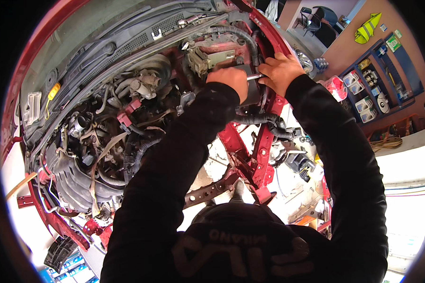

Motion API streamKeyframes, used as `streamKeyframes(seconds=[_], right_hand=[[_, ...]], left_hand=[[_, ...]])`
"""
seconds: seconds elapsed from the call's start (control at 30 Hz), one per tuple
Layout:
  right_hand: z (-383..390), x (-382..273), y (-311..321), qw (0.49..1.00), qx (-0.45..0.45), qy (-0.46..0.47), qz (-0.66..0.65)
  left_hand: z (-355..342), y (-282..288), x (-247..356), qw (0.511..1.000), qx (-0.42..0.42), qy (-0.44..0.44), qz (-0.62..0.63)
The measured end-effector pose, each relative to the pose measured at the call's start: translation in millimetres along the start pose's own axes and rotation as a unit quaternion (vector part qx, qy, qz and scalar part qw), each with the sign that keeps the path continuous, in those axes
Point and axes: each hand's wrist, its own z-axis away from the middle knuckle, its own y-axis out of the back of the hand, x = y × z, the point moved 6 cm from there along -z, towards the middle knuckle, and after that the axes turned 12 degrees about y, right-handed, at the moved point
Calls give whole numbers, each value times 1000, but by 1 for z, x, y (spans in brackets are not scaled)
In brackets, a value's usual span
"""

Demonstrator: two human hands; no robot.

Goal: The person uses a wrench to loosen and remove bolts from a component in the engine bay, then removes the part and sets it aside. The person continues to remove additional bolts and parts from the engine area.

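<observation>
Metal bar [255, 76] ×1 | left hand [231, 81] clenching it, right hand [282, 73] pinching it | hands ×2

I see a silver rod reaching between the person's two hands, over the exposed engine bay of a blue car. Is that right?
Not quite: the head view shows the car's bodywork is red, not blue. The rest stands: the silver rod reaches between the left hand and the right hand, over the exposed engine bay.
</observation>
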Motion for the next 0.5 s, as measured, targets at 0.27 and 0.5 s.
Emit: streamKeyframes(seconds=[0.27,0.5], right_hand=[[51,-131,22,952,-114,-219,-180],[37,-44,-5,984,-53,-167,-8]], left_hand=[[17,2,5,864,-31,-502,14],[11,3,6,997,-24,-74,-26]])
